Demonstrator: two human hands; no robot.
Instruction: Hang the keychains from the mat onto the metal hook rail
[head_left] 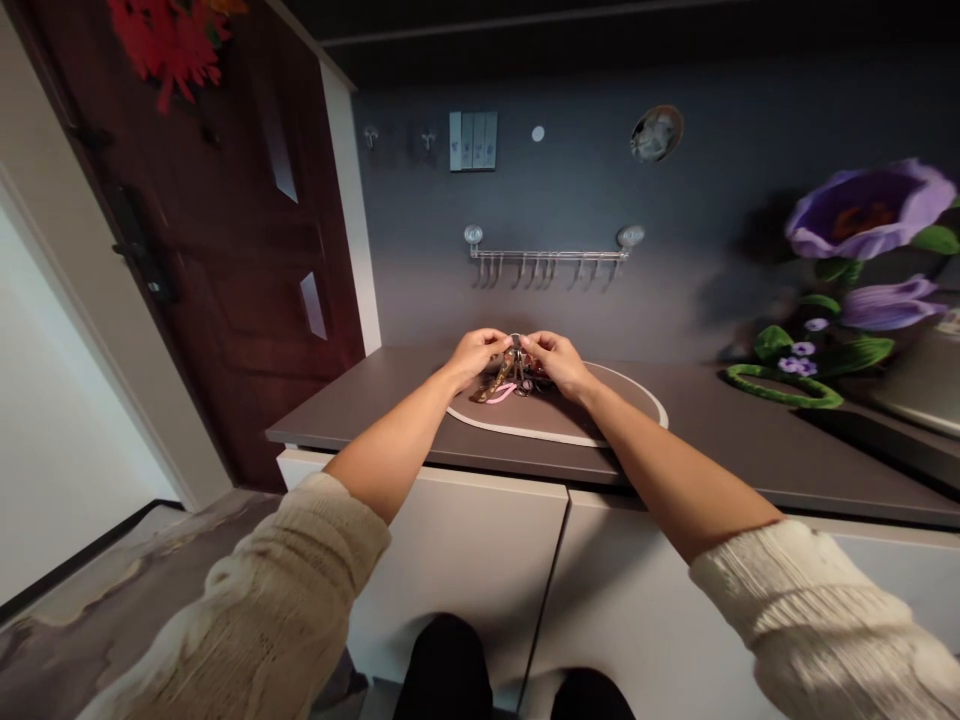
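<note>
And here we are at the bench (pixel 337 395), both hands meeting over the oval mat (pixel 544 418) with its pale rim. Between them sits what looks like a bunch of keys (pixel 517 368), its top pinched at a dark, metallic fitting, the rest spread just below, over the mat. The left hand (pixel 478 357) has thumb and fingertips closed on one side of that fitting; the right hand (pixel 556 362) pinches the other side, fingers curled in.

How does it handle? Probably light, but a lopsided, jangly customer: stiff, slick metal up top, and a brown patterned strap (pixel 491 384) and a pink loop (pixel 501 394) that look soft and floppy. Nothing seems fragile; tangling looks the likelier nuisance. The fitting at the top seems the best hold, firm and narrow, with a fingertip pinch from each side; grab the strap alone and the metal would probably swing. The small pieces under the fingers blur together, so no count from here.

Now containers: below the bench runs the pale cabinet (pixel 465 530), doors closed, contents hidden.
</note>
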